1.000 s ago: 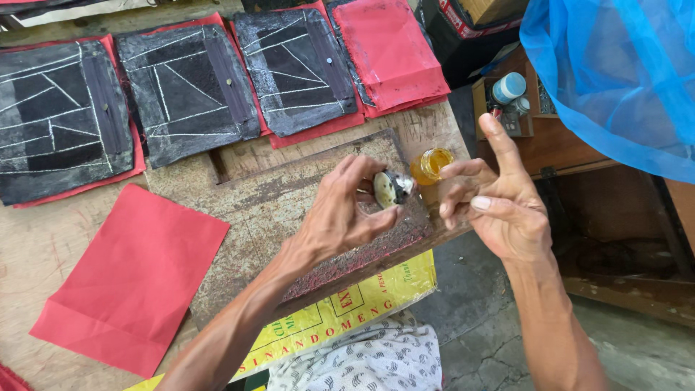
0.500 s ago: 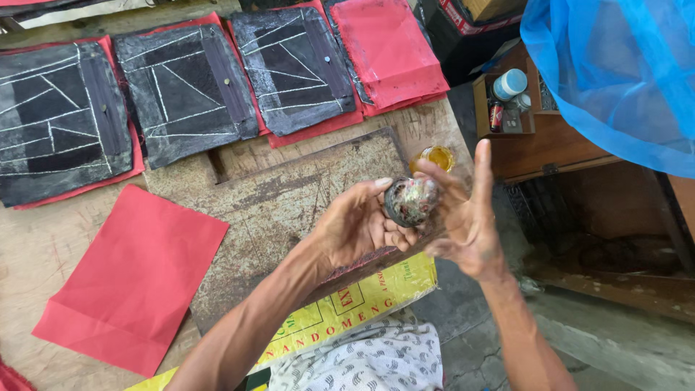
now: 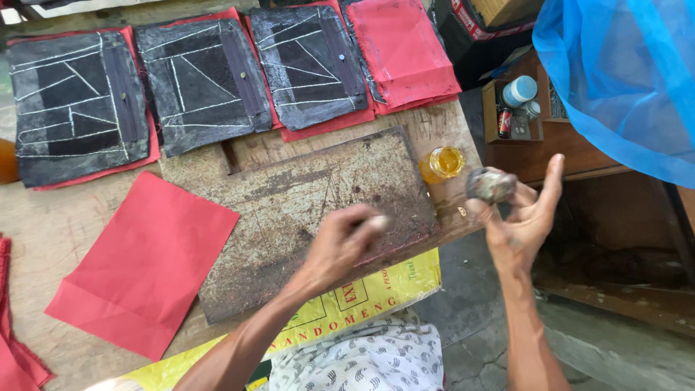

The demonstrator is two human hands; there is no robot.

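- My right hand is raised beside the table edge, fingertips pinching a small round, grimy lid, the index finger sticking straight up.
- My left hand hovers over the worn, stained rectangular board, fingers curled loosely inward; I cannot tell whether it has anything in it.
- A small open jar of yellow glue stands at the board's far right corner, just left of the lid.
- A flat red paper sheet lies left of the board.
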